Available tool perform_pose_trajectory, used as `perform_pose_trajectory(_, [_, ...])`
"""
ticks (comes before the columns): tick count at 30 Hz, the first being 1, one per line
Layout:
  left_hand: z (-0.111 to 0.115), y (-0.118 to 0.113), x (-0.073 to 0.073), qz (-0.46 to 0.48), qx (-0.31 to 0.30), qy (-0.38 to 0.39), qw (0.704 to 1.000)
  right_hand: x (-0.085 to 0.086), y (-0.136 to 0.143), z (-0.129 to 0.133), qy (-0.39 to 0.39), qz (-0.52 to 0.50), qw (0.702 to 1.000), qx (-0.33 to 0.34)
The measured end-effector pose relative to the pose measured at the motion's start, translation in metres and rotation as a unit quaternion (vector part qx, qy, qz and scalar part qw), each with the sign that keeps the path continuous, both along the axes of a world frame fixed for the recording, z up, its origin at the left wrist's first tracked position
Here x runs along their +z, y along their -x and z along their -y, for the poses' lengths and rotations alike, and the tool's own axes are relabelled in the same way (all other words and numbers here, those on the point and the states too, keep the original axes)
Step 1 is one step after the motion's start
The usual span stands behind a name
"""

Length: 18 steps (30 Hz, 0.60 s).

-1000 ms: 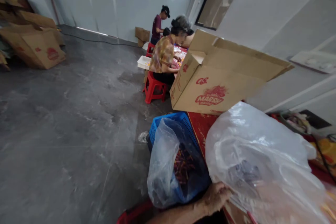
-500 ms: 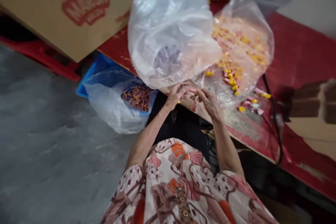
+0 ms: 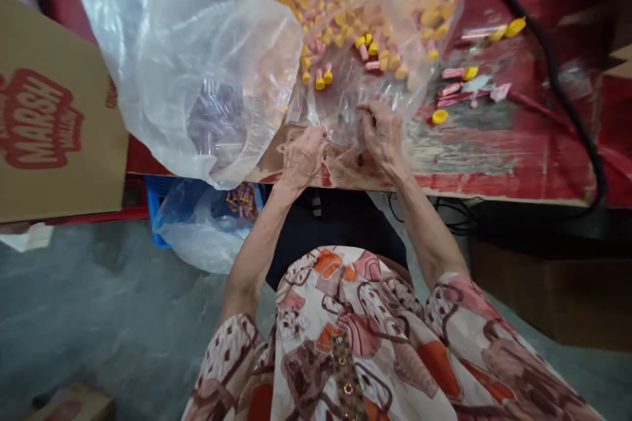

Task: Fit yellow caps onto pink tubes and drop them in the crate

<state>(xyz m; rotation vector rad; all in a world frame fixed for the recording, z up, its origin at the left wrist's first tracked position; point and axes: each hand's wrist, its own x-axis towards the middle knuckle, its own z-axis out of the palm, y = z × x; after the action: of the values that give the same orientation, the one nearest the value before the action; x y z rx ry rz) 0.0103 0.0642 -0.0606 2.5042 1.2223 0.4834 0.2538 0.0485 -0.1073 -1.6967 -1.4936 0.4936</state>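
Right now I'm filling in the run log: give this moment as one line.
left hand: at clear plastic bag of yellow-capped pink tubes mouth | right hand: on same bag | grip: unclear | surface: red table

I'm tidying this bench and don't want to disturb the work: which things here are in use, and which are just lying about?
In use:
left hand
right hand
clear bag of pink and yellow pieces
big clear bag

Lying about:
loose pieces on the red table
black cable
cardboard box
blue basket
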Motion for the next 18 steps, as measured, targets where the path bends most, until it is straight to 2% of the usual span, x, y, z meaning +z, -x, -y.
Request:
perform_pose_trajectory(3, [-0.007,0.005,0.007,-0.002,-0.010,0.024,1.000,0.013,0.014,-0.045,0.005,0.026,1.000,0.000])
perform_pose_trajectory(5, [-0.011,0.010,0.013,0.008,-0.011,0.044,0.999,0.022,0.031,-0.075,0.016,0.069,0.997,0.029])
perform_pose_trajectory(8, [-0.013,0.017,0.021,0.038,0.008,0.067,0.997,0.025,0.051,-0.102,0.042,0.106,0.991,0.065])
perform_pose_trajectory(12, [-0.007,0.014,0.020,0.108,0.032,0.057,0.992,0.013,0.043,-0.102,0.053,0.092,0.994,0.030])
perform_pose_trajectory(15, [-0.004,-0.001,0.010,0.140,0.045,0.057,0.988,0.007,0.022,-0.091,0.043,0.083,0.996,0.005])
perform_pose_trajectory(18, [-0.014,-0.014,-0.002,0.148,0.044,0.095,0.983,0.007,0.009,-0.076,0.025,0.073,0.997,-0.014])
